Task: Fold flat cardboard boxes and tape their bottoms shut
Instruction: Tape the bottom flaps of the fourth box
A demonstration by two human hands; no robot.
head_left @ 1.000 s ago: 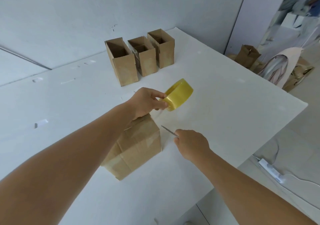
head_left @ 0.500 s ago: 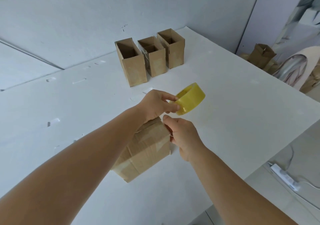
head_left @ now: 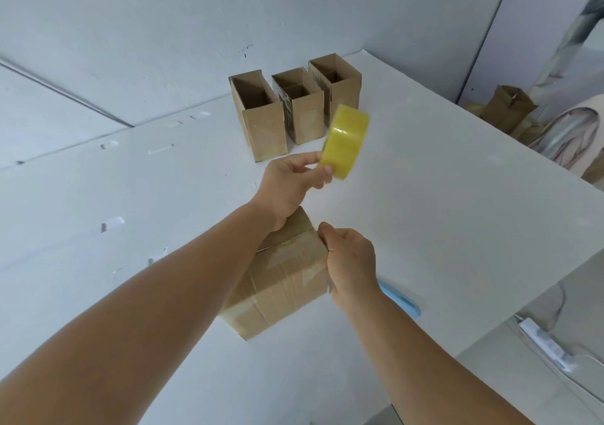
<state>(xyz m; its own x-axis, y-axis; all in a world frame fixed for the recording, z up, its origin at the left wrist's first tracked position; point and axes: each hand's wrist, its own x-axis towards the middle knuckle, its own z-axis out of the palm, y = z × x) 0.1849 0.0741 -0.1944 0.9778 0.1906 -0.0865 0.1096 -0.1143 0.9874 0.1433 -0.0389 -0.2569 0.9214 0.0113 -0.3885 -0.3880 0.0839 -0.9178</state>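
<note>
Both forearms reach in from the bottom edge, bare. Right hand [head_left: 351, 264] nearest, back of the hand to the camera, fingers curled against the right upper edge of the cardboard box [head_left: 277, 277]; thumb on the top corner. Whether it pinches a tape end there or just grips the edge, cannot tell. The box lies bottom-up on the white table [head_left: 457, 228], flaps closed, glossy tape strips across the seam. Left forearm crosses over the box's left part and hides it. A blue-handled tool [head_left: 400, 300] lies on the table just right of the right wrist, partly hidden by it.

Left hand [head_left: 292, 183] is raised beyond the box, fingers and thumb pinching the lower rim of the yellow tape roll [head_left: 346, 142], roll held in the air, tilted, well above the table.

Farther back, three open upright boxes [head_left: 294, 111] stand in a row near the wall, touching or almost. The tape roll overlaps the right ones in view. Past the table's right edge, more cardboard [head_left: 508, 107] on the floor, and a white power strip [head_left: 545, 346] lower right.
</note>
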